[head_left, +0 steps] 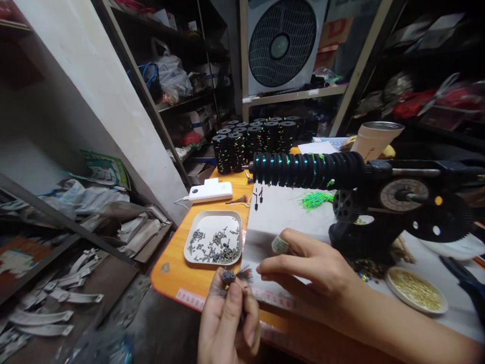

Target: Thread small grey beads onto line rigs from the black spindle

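Pale, curved strips [56, 296] lie at the far left, low down, with a crumpled white bag [81, 193] above them. To their right, an orange tabletop [172, 263] begins. Near its left edge sits a white power bank [210, 192] with a cable plugged into its left end, and in front of that a white tray [212, 264] holds scattered small grey and dark parts [220, 238], thickest toward the lower right.

Just beyond the tray's near edge, the left hand [231, 318] is closed, pinching a small dark piece [228, 277] between thumb and fingers; fine dark strands [246, 274] poke out to the right of it, with a speck of orange among them. Farther back, upright black stacks [253, 134] dotted with green stand in rows, and a big square fan [282, 43] rises behind.

Over the white sheet [273, 222], the right hand [318, 268] is open and holds nothing visible, its fingers spread toward the left hand and one fingertip wrapped in a greenish covering [280, 245]. Beyond it, a ridged black roll [306, 169] juts leftward from a dark machine [401, 194], and bright green fibres [316, 200] lie below the roll. Behind the machine stands a beige cup [379, 139]; nearer, at right, a shallow dish [441, 309] holds golden bits [415, 288].
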